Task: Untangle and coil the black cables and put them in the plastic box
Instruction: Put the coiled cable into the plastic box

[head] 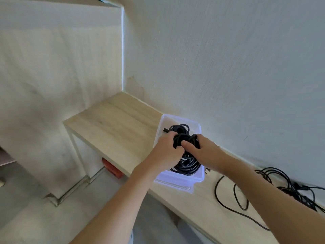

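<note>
The left hand (164,150) and right hand (204,152) both curl round the coiled cable (182,137) directly over the plastic box (179,180), with the loose tangle (290,189) at four o'clock, nearer the right.

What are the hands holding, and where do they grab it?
A coiled black cable, over the plastic box. The left hand grips its left side, the right hand its right side.

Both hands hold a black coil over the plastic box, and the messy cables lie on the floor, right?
No. The head view shows the messy cables on the wooden table. The left hand and right hand do hold the coil over the plastic box.
</note>
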`<state>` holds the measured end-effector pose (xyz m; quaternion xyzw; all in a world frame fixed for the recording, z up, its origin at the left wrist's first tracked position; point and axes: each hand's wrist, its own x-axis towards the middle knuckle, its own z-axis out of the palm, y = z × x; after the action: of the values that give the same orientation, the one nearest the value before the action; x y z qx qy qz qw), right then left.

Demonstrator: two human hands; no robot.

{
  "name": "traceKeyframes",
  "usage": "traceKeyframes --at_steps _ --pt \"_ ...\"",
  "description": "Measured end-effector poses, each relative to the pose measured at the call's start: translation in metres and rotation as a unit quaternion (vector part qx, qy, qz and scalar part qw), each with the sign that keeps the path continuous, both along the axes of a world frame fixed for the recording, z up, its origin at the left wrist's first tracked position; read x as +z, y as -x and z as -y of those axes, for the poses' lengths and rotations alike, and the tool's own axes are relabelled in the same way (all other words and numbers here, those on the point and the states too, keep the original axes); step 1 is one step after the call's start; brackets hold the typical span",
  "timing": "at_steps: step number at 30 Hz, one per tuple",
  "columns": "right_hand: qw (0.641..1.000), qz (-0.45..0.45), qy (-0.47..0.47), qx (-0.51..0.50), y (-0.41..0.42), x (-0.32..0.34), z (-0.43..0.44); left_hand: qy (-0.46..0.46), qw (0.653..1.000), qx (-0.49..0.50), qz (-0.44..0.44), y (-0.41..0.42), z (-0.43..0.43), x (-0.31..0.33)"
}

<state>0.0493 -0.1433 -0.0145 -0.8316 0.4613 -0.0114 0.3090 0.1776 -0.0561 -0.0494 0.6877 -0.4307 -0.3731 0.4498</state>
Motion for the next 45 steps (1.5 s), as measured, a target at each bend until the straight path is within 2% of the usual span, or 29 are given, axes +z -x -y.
traceKeyframes --at_steps 4,9,13,17,20,23,28,30,35,38,41,45 --pt "0.993 -0.053 0.107 0.014 0.001 -0.006 0.007 -0.045 0.995 -0.061 0.063 -0.002 0.002 -0.002" --pt "0.993 -0.024 0.116 0.027 0.002 -0.011 0.008 -0.087 0.981 -0.094 0.147 0.001 0.004 -0.002" --pt "0.983 -0.05 0.158 0.076 0.01 -0.02 0.01 -0.135 0.954 -0.126 0.237 0.008 0.006 -0.011" --pt "0.957 -0.151 0.214 0.122 0.009 -0.021 0.006 -0.181 0.942 -0.147 0.242 0.008 0.011 -0.014" --pt "0.93 -0.218 0.264 0.136 0.0 -0.019 0.001 -0.212 0.921 -0.155 0.289 0.013 0.013 -0.016" --pt "0.93 -0.234 0.25 0.132 -0.005 -0.017 -0.001 -0.212 0.923 -0.143 0.286 0.017 0.011 -0.015" --pt "0.958 -0.176 0.203 0.098 0.004 -0.022 0.001 -0.184 0.944 -0.184 0.201 0.001 0.002 -0.003" --pt "0.956 -0.18 0.214 0.089 0.002 -0.026 -0.001 -0.187 0.943 -0.167 0.218 -0.001 0.003 -0.003" --pt "0.921 -0.228 0.309 0.066 -0.005 -0.037 -0.009 -0.201 0.931 -0.127 0.278 0.012 0.018 -0.013" --pt "0.927 -0.215 0.299 0.075 -0.002 -0.036 -0.008 -0.185 0.931 -0.11 0.296 0.016 0.022 -0.014" --pt "0.922 -0.201 0.321 0.081 0.0 -0.036 -0.012 -0.13 0.942 -0.121 0.286 0.02 0.026 -0.015" --pt "0.95 -0.154 0.262 0.072 0.001 -0.033 -0.015 -0.119 0.95 -0.13 0.258 0.019 0.031 -0.019"
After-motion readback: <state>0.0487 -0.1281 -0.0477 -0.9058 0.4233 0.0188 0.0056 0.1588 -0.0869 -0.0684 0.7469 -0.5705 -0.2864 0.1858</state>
